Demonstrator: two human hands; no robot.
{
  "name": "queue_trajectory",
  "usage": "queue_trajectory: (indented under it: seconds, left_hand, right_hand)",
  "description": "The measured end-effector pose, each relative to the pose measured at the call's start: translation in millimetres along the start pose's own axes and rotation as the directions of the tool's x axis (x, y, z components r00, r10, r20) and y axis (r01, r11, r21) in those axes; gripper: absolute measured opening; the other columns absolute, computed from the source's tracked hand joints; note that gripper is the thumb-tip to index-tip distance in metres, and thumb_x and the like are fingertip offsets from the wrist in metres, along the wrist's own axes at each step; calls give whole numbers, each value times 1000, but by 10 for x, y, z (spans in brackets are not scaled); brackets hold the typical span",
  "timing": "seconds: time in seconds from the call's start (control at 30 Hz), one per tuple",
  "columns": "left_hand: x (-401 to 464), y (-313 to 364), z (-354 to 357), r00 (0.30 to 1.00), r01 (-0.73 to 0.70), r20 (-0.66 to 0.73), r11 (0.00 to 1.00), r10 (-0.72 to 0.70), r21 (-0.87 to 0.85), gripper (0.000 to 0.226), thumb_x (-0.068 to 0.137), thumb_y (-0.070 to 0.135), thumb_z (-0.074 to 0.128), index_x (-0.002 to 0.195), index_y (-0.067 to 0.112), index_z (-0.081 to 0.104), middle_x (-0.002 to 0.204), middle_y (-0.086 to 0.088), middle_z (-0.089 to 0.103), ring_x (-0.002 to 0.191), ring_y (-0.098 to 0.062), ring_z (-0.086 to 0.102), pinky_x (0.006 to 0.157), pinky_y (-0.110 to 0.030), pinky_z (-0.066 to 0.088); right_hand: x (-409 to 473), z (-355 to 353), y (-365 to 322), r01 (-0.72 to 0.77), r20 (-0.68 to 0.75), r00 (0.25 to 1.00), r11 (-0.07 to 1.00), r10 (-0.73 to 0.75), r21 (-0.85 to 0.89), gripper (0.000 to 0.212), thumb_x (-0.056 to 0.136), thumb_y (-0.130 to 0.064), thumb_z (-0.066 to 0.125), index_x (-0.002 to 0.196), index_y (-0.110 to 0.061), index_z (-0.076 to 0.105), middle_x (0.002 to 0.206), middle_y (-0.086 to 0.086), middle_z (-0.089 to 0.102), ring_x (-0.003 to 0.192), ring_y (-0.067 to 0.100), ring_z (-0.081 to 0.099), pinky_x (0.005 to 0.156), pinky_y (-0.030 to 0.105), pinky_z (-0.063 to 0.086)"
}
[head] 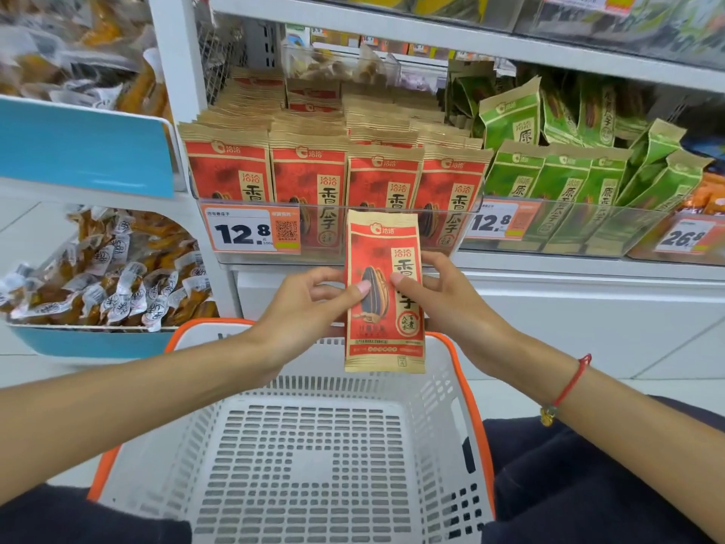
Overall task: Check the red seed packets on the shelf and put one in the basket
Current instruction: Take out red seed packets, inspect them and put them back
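Above the basket's far rim: one red packet (384,292), upright, front face toward you. Your left hand (310,304) pinches its left edge, thumb on the front; your right hand (435,296) pinches the right edge the same way. Both grips are firm on the packet. Below: basket (463,371), white, orange rim, nothing visible inside. Behind: shelf (549,265) with four rows of matching red packets (310,190) behind a clear guard, price tag (251,233) in front. Beside those, to the right: green packets (565,186). Status, as judged: picking done, checking under way, drop into the basket not yet made.
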State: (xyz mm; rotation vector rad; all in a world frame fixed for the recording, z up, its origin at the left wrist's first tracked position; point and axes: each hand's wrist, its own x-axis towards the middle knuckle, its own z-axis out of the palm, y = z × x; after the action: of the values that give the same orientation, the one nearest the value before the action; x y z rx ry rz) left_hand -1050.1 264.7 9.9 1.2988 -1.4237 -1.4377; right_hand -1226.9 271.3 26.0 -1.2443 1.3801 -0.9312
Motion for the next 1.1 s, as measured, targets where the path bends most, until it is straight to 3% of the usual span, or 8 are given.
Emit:
queue_trajectory:
  seconds: [0.17,0.43,0.57,0.67,0.77,0.93,1.03,1.1]
  left_hand:
    - [12,-26,-41,1000,-20,-3,1000,20,-8,42,88,38,63,125,20,56,103,0,74,99,-13,69,88,-36,56]
    - [13,-5,-55,998,-52,-20,997,53,61,33,85,41,64,115,29,60,96,6,74,101,-7,66,93,-39,53]
    - [1,-1,-53,987,-53,-141,988,74,146,29,84,40,68,109,31,59,107,17,64,96,-2,63,84,-32,56]
    - [-11,43,-36,972,-60,-219,988,90,139,24,84,32,71,104,25,59,105,19,59,90,-2,63,79,-35,58]
    - [-70,143,18,999,-47,-23,999,47,-9,19,87,38,65,102,26,68,105,18,67,86,4,67,78,-24,59]
    - [-36,229,-9,988,32,157,990,-10,-138,72,62,68,71,123,32,54,114,11,68,103,-8,67,94,-36,53]
    - [-33,217,-15,972,0,236,996,20,-87,47,79,58,64,121,40,53,113,5,71,101,-13,69,90,-36,54]
    - [-29,198,-23,967,31,253,987,10,-156,32,93,45,50,124,38,54,112,3,72,103,-14,69,89,-34,54]
  right_hand:
    - [32,-65,-44,-22,115,993,999,26,-40,65,84,-6,70,137,-25,38,113,6,70,96,19,70,79,32,58]
    - [-35,-181,-87,-165,324,931,985,171,-45,35,98,-8,50,128,-27,50,112,3,72,106,20,67,92,35,53]
    - [-65,-187,-110,-78,289,952,992,104,-99,32,98,-14,53,127,-28,49,108,2,73,101,16,69,92,35,53]
    - [-113,-91,-98,69,180,983,986,-40,-154,30,95,-17,57,122,-29,51,102,-1,73,88,11,71,78,29,57]
    - [-175,10,-65,263,70,965,922,-253,-285,36,90,-21,58,122,-34,51,105,-11,67,82,8,70,76,31,57]
    - [-254,116,-18,419,168,908,811,-384,-409,65,86,-36,65,136,-57,30,125,-28,47,87,2,62,77,22,54]
    - [-272,195,40,429,258,902,773,-345,-468,81,78,-43,73,127,-72,14,126,-22,29,79,7,58,77,29,55]
    - [-232,177,38,388,212,921,810,-326,-441,88,76,-40,77,138,-62,18,127,-14,29,75,12,57,75,28,56]
